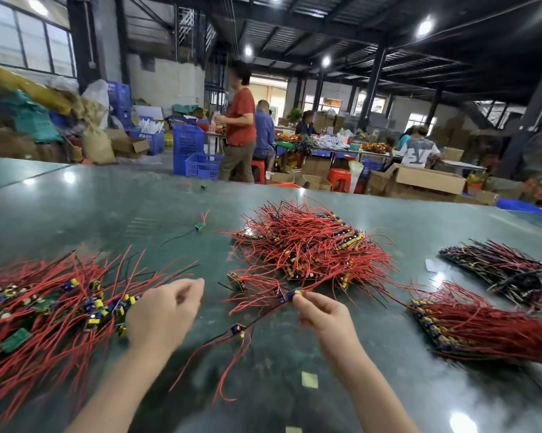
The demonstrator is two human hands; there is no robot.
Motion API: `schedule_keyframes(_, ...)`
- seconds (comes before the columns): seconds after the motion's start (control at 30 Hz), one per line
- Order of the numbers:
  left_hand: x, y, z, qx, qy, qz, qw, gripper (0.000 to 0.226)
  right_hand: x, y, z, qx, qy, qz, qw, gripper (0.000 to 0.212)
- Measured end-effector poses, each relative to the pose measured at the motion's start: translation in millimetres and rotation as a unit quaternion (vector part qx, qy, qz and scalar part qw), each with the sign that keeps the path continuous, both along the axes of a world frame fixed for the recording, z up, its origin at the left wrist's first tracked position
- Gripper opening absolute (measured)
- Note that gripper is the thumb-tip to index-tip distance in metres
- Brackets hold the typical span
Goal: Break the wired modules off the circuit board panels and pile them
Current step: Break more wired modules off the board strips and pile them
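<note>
1. Two bare hands work over a dark green table, seen from the head camera.
2. The right hand pinches a small module between thumb and fingertips, just above the table; red and black wires trail from it toward the left and toward the centre heap.
3. The left hand hovers over the table with fingers loosely curled and grasps nothing that I can make out (it is motion-blurred, so the fingertips are hard to read).
4. A left pile of loose modules with red wires lies just beside the left hand, spreading to the frame edge.
5. A centre heap of red-wired modules lies beyond the hands, its near wires reaching the right hand.
6. A loose module with wires lies on the table between the two forearms.
7. To the right lies a near panel with a row of modules along its left edge and red wires fanned rightward; behind it is a far panel with darker wires, apart from the first.
8. One stray module sits alone mid-table, well apart from the piles.
9. Beyond the table, a standing person in a red shirt and several seated workers are among blue crates and cartons.
</note>
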State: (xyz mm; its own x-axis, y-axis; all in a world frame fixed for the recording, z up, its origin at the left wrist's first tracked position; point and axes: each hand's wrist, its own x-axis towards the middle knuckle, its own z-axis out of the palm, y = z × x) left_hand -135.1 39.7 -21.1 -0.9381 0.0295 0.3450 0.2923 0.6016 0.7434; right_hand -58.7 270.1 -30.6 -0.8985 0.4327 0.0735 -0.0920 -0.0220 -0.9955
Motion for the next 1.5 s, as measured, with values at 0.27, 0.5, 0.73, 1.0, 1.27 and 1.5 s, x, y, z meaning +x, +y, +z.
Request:
schedule_keyframes(0.27, 45, 50, -12, -0.147, 0.230, -0.195, 0.942, 0.064, 1, -32, -6, 0.029, 0.023, 0.068, 0.997, 0.021)
schedule_keyframes(0.5, 34, 36, -6, -0.076, 0.194, -0.150, 0.967, 0.028, 1, -42, -12, 0.152, -0.001, 0.081, 0.985, 0.022)
schedule_keyframes(0.73, -14, -21, 2, -0.182, 0.099, 0.201, 0.957, 0.035, 5, -44, -28, 0.493, 0.005, 0.118, 0.862, 0.026)
schedule_keyframes(1.0, -3, 17, -22, -0.190, 0.079, -0.176, 0.963, 0.051, 3, -41, -26, 0.509, 0.006, 0.115, 0.853, 0.033)
schedule_keyframes(1.27, 8, 37, -35, -0.109, 0.026, -0.214, 0.970, 0.012, 4, -41, -25, 0.513, 0.032, 0.126, 0.849, 0.041)
schedule_keyframes(1.5, 34, 51, -15, 0.320, -0.291, -0.306, 0.848, 0.009, 5, -37, -12, 0.409, 0.145, 0.043, 0.900, 0.037)
